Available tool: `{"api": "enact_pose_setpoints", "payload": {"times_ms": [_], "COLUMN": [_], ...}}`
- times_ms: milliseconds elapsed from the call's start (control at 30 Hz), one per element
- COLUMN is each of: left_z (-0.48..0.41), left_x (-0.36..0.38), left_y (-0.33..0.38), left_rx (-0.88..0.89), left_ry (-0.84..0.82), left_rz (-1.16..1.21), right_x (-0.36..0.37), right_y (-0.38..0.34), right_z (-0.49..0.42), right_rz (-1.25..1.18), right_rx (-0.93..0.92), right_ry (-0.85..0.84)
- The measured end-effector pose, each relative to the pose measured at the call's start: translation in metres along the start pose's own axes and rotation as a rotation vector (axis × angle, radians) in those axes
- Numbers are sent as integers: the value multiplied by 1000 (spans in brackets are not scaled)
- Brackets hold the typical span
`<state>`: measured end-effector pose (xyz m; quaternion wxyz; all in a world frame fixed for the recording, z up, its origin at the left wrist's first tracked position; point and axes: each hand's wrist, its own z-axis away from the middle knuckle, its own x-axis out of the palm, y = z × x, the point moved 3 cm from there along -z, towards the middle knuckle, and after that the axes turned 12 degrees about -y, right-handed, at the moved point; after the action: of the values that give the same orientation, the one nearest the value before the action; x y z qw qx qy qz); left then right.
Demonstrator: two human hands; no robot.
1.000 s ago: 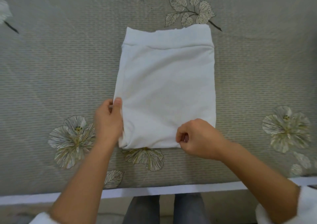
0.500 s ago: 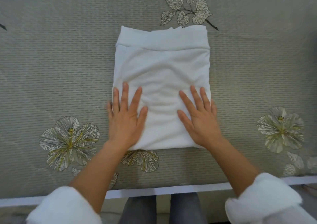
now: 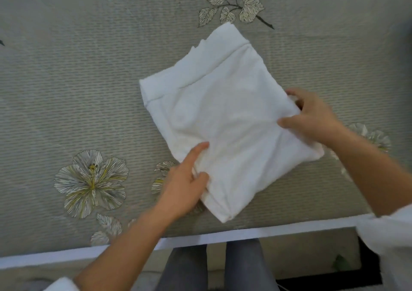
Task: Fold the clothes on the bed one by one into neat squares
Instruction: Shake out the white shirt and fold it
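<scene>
A white garment [image 3: 225, 116], folded into a thick square, lies turned at an angle on the bed, its hemmed band toward the upper left. My left hand [image 3: 185, 183] grips its near left edge, thumb on top and fingers tucked under the fabric. My right hand [image 3: 312, 116] grips the right corner, thumb on top and fingers curled round the edge. The right side of the garment looks slightly raised off the bed.
The bed [image 3: 78, 85] carries a grey-green cover printed with pale flowers and leaves. Its white front edge [image 3: 66, 255] runs across the bottom. Below it my legs in grey trousers [image 3: 214, 268] stand against the bed.
Both hands went from pressing flat on the garment to gripping its edges. The garment has been rotated and shifted to the right.
</scene>
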<state>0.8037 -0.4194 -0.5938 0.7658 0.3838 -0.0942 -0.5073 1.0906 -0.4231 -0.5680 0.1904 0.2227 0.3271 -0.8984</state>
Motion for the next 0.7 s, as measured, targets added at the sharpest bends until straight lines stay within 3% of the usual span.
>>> {"api": "enact_pose_setpoints", "payload": {"times_ms": [133, 200, 233, 333, 367, 400, 500, 600, 700], "left_z": [7, -3, -12, -40, -49, -61, -88, -88, -76], "left_x": [70, 75, 67, 21, 8, -3, -23, -21, -23], "left_y": [43, 68, 79, 98, 97, 88, 40, 22, 37], "left_rx": [-38, 2, 64, 381, 411, 345, 3, -24, -15], "left_ry": [-500, -588, -482, 233, 380, 424, 294, 294, 402], "left_rz": [152, 183, 170, -130, -267, -377, -493, -453, -235], "right_x": [-40, -36, -29, 3, 18, 35, 81, 89, 75], "right_y": [15, 28, 36, 62, 73, 82, 98, 99, 97], "right_z": [-12, -4, 3, 31, 40, 46, 58, 58, 60], "right_rz": [117, 203, 211, 98, 24, -60, -229, -331, -630], "right_rx": [-42, -27, -15, 76, 114, 153, 223, 253, 298], "right_ry": [231, 392, 459, 575, 571, 553, 475, 516, 534]}}
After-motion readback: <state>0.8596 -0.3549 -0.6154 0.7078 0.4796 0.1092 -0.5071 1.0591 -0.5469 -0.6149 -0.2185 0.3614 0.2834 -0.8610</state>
